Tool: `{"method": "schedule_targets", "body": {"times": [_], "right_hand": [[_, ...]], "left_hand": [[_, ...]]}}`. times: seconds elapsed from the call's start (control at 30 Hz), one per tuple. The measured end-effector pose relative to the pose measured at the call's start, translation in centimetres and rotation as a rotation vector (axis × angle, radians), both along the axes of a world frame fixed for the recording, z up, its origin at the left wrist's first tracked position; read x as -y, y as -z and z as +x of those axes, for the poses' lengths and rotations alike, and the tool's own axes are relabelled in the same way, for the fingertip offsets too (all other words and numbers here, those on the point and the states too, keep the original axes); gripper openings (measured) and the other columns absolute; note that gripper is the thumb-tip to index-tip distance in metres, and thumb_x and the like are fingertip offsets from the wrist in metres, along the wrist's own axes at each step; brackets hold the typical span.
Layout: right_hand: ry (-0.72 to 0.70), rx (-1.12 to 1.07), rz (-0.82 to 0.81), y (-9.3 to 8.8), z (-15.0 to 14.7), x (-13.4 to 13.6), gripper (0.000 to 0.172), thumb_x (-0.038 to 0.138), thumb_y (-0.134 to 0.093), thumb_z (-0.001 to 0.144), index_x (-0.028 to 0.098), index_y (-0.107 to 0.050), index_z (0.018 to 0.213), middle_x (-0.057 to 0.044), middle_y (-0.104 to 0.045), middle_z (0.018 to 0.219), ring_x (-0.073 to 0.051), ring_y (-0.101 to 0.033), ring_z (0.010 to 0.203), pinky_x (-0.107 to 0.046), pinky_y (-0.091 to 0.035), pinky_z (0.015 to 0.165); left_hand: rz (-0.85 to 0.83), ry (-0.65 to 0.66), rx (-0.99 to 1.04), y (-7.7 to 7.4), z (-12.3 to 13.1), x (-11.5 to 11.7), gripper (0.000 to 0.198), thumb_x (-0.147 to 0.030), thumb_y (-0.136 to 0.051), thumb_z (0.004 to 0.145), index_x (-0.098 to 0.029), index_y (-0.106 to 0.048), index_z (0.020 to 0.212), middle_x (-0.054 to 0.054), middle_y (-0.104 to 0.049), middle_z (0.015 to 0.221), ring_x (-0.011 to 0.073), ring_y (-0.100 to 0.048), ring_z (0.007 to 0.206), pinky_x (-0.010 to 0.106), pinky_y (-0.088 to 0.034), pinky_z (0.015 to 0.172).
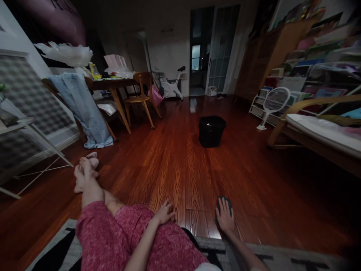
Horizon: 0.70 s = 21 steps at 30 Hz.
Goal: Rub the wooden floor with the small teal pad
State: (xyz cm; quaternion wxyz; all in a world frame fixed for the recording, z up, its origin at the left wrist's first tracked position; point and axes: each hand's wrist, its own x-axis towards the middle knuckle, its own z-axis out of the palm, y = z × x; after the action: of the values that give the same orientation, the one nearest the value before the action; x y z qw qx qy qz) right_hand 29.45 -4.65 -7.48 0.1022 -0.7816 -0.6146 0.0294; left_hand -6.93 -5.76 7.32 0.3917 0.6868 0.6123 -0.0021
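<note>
On the near side of the black bin (212, 131), lightly grasping a dark mouse (230, 204) beneath the right hand (225, 217), resting a loose, empty left hand (164, 213), apparently steadying, with gentle pressure likely called for next

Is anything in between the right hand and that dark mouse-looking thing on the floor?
No, nothing visible is. The right hand already lies on top of the dark mouse-shaped thing. The black bin stands farther out on the floor, not between them.
</note>
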Motion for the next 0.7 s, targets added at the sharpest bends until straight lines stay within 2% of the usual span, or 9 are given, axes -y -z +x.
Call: {"method": "schedule_targets", "body": {"times": [0.13,0.2,0.27,0.37,0.5,0.6,0.7], "right_hand": [[0.225,-0.076,-0.005,-3.3,2.6,-5.5,0.068,0.036,-0.014,0.096,0.012,-0.031,0.157,-0.012,-0.028,0.165,-0.025,-0.020,0.152,-0.051,-0.017,0.121],[0.291,-0.112,0.009,-4.4,2.9,-7.1,0.069,0.034,-0.013,0.095,0.008,-0.029,0.157,-0.016,-0.029,0.164,-0.028,-0.022,0.151,-0.054,-0.018,0.120],[0.309,-0.125,0.033,-4.8,2.3,-7.6,0.070,0.033,-0.012,0.095,0.004,-0.028,0.156,-0.021,-0.029,0.163,-0.033,-0.022,0.150,-0.058,-0.018,0.118],[0.246,-0.119,0.051,-4.1,0.2,-6.1,0.070,0.034,-0.015,0.095,0.003,-0.030,0.155,-0.022,-0.031,0.161,-0.035,-0.020,0.151,-0.060,-0.018,0.118],[0.026,-0.092,0.026,-1.8,-3.7,-1.0,0.067,0.038,-0.021,0.095,0.013,-0.038,0.154,-0.012,-0.033,0.163,-0.025,-0.017,0.154,-0.049,-0.014,0.123],[-0.146,-0.049,0.004,-0.4,-6.5,2.8,0.067,0.042,-0.021,0.096,0.016,-0.033,0.157,-0.008,-0.026,0.166,-0.023,-0.011,0.155,-0.048,-0.011,0.124],[-0.173,-0.028,-0.017,-0.2,-8.1,3.8,0.067,0.043,-0.023,0.097,0.017,-0.027,0.159,-0.007,-0.021,0.168,-0.023,-0.008,0.156,-0.049,-0.009,0.124]], "left_hand": [[-0.004,-0.004,0.007,0.1,0.1,-0.1,0.082,-0.059,-0.052,0.086,-0.017,-0.035,0.155,0.010,-0.007,0.169,0.0297,-0.024,0.152,0.037,-0.021,0.124],[-0.007,-0.004,-0.005,0.2,0.1,-0.1,0.083,-0.060,-0.052,0.086,-0.017,-0.036,0.155,0.010,-0.009,0.169,0.0304,-0.025,0.151,0.038,-0.020,0.124],[-0.005,-0.004,-0.008,0.4,0.1,-0.2,0.082,-0.061,-0.052,0.086,-0.017,-0.037,0.155,0.008,-0.012,0.169,0.0311,-0.024,0.151,0.039,-0.021,0.124],[-0.005,-0.011,-0.006,0.4,0.1,-0.3,0.081,-0.062,-0.052,0.086,-0.020,-0.038,0.154,0.006,-0.016,0.169,0.0319,-0.023,0.152,0.041,-0.022,0.124],[-0.023,-0.017,-0.018,0.2,0.3,-0.2,0.080,-0.061,-0.053,0.085,-0.021,-0.039,0.153,0.006,-0.014,0.169,0.0332,-0.025,0.151,0.043,-0.024,0.123],[-0.019,-0.013,-0.017,0.0,0.3,-0.1,0.078,-0.060,-0.053,0.086,-0.020,-0.040,0.152,0.007,-0.016,0.169,0.0331,-0.027,0.150,0.042,-0.025,0.123],[-0.030,-0.013,-0.020,-0.1,0.3,0.0,0.079,-0.060,-0.052,0.086,-0.020,-0.039,0.153,0.007,-0.017,0.169,0.0314,-0.027,0.150,0.040,-0.024,0.124]]}}
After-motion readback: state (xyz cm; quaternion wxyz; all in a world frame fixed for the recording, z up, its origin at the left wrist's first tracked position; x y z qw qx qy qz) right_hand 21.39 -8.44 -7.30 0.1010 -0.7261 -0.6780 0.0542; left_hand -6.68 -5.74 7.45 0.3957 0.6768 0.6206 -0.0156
